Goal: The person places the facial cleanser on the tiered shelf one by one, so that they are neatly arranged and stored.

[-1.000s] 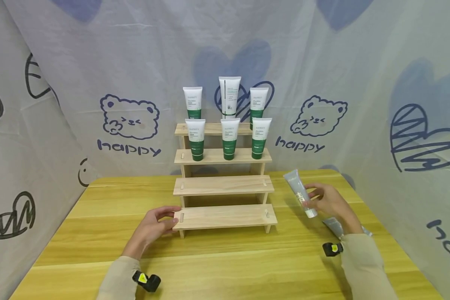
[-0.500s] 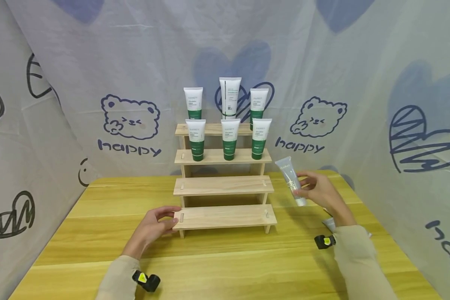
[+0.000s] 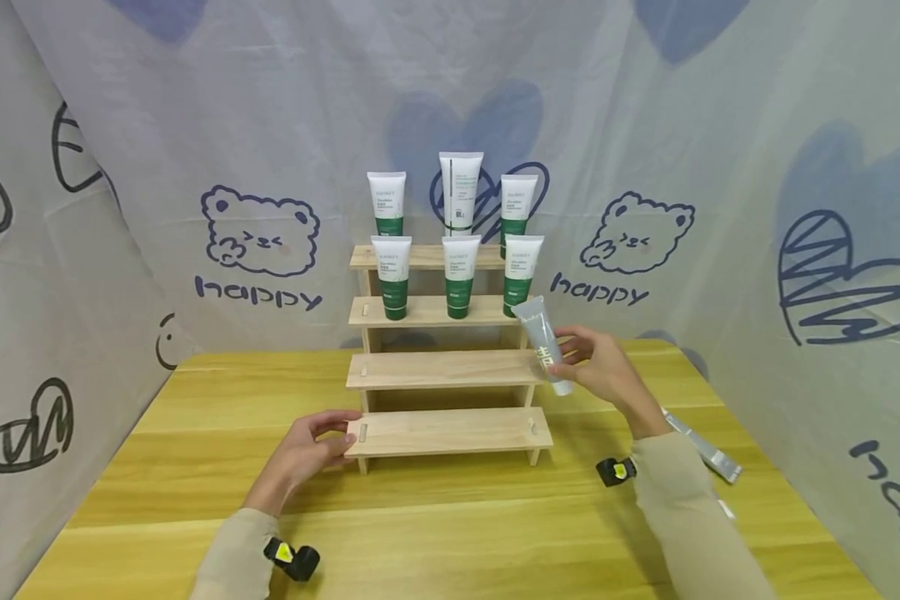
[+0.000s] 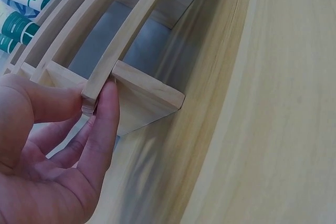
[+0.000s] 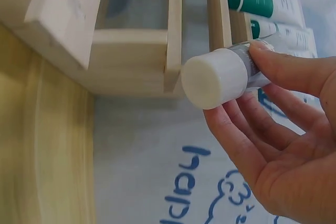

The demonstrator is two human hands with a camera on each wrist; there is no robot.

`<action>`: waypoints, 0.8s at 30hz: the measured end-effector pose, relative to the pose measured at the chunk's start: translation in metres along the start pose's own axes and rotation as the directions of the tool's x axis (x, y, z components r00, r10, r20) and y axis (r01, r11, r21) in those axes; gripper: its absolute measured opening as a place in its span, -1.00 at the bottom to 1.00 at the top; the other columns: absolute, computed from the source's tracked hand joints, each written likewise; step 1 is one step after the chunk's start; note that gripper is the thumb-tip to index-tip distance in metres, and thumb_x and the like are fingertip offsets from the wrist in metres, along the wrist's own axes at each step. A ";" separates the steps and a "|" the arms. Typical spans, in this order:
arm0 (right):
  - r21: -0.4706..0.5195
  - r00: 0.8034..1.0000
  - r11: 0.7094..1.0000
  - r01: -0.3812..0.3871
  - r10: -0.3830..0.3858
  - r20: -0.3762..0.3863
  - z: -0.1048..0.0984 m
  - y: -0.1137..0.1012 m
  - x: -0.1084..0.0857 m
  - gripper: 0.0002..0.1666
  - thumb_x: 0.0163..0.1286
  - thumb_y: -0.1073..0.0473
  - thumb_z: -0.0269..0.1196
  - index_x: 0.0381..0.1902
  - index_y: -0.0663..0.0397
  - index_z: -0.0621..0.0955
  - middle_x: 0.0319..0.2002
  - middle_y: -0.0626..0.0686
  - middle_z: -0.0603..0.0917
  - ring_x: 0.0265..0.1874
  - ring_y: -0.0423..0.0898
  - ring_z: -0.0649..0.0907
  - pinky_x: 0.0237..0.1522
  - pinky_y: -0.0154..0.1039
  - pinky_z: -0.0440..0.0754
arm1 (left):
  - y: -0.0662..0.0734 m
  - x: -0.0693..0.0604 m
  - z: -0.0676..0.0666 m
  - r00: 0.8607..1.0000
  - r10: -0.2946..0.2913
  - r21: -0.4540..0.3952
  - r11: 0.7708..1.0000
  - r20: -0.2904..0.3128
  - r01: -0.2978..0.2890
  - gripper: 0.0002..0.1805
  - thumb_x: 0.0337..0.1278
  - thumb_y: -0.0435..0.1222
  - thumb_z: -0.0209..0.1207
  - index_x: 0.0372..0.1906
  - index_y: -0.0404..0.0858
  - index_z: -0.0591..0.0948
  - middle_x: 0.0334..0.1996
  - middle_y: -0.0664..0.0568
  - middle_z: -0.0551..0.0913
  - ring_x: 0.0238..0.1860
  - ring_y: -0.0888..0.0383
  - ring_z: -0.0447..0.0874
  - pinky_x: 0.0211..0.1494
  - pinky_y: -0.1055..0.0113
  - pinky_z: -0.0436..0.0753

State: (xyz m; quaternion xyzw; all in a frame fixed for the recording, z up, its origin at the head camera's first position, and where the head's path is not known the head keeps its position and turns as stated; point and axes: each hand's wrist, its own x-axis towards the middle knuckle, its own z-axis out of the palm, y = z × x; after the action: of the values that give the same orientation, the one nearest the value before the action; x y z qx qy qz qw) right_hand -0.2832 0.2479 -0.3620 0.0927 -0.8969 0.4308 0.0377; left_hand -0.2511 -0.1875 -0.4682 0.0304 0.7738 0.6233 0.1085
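My left hand (image 3: 311,454) pinches the left end of the lowest step of a wooden tiered stand (image 3: 450,433); the left wrist view shows thumb and fingers on either side of the board (image 4: 113,56). My right hand (image 3: 600,367) holds a grey tube (image 3: 542,346) with a white cap (image 5: 215,78) near its lower end. The tube leans, cap down, in front of the right end of the second step from the bottom. White-and-green tubes (image 3: 459,283) stand caps down on the two upper steps, three on each, the top middle one (image 3: 461,192) taller.
Another grey tube (image 3: 708,450) lies on the wooden table (image 3: 435,533) at the right, beyond my right forearm. A small white tip (image 3: 726,508) shows beside the right sleeve. A printed cloth (image 3: 270,100) hangs behind and at both sides.
My right hand has carried the grey tube left and upward, from over the table to the stand's right end. The left hand stays on the lowest step.
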 end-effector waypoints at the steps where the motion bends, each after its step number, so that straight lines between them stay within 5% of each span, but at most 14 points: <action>1: 0.004 1.000 1.000 0.006 -0.006 -0.001 0.002 -0.002 0.001 -0.30 0.27 0.33 0.44 0.37 0.25 0.50 0.11 0.37 0.68 0.03 0.21 0.69 0.05 0.01 0.77 | 0.000 0.000 0.000 1.000 0.002 0.005 1.000 0.004 -0.002 -0.53 0.40 -0.43 0.19 0.36 -0.38 0.52 0.17 -0.27 0.50 -0.13 0.17 0.65 -0.01 0.32 0.83; 24: 0.123 0.998 0.991 0.056 -0.057 0.009 0.041 -0.032 0.019 -0.33 0.26 0.38 0.43 0.32 0.22 0.53 0.15 0.37 0.65 0.07 0.26 0.69 0.15 0.09 0.75 | 0.001 -0.002 0.000 1.000 -0.004 0.033 0.999 -0.001 0.004 -0.54 0.42 -0.41 0.20 0.36 -0.35 0.53 0.17 -0.25 0.52 -0.11 0.16 0.65 0.00 0.30 0.83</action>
State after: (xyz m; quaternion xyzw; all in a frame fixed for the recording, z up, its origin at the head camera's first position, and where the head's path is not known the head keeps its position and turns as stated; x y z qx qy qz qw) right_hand -0.2947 0.1935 -0.3605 0.1229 -0.8659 0.4833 0.0384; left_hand -0.2491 -0.1874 -0.4673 0.0305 0.7842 0.6101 0.1089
